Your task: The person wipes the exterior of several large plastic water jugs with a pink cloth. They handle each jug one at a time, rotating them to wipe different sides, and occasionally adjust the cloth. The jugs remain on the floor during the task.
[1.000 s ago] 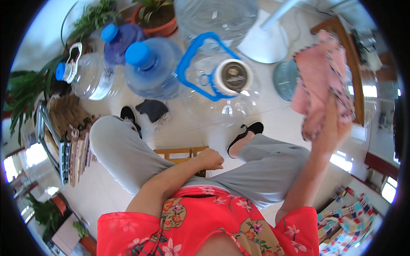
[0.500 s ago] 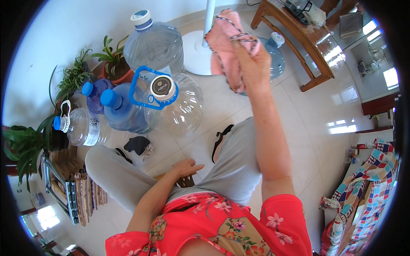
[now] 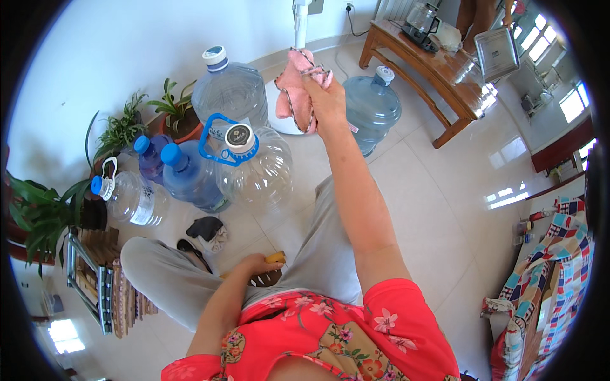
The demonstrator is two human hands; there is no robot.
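Observation:
In my right hand [image 3: 328,105], closed and raised at the end of a stretched arm, is a bunched pink cloth [image 3: 294,89] with dark striped edging. It hangs in front of a white pole [image 3: 301,28] and its round base, left of a large blue water jug [image 3: 372,108]. My left hand [image 3: 257,263] is low between my knees, its fingers closed around the yellowish edge of a small wooden stool [image 3: 267,278]. Ahead of it stands a big clear bottle [image 3: 257,174] with a blue handle. Dark and pale crumpled cloths [image 3: 206,233] lie on the floor nearby.
Several more bottles, including a tall clear jug [image 3: 230,95] and a blue one [image 3: 194,178], crowd the left. Potted plants [image 3: 181,120] stand behind them. A wooden table [image 3: 422,76] is at the far right; a person stands beside it. Patchwork fabric [image 3: 559,267] covers furniture at right.
My right hand has moved left with the pink cloth, uncovering the blue jug. My left hand has curled from outstretched fingers onto the stool's edge. The view has shifted.

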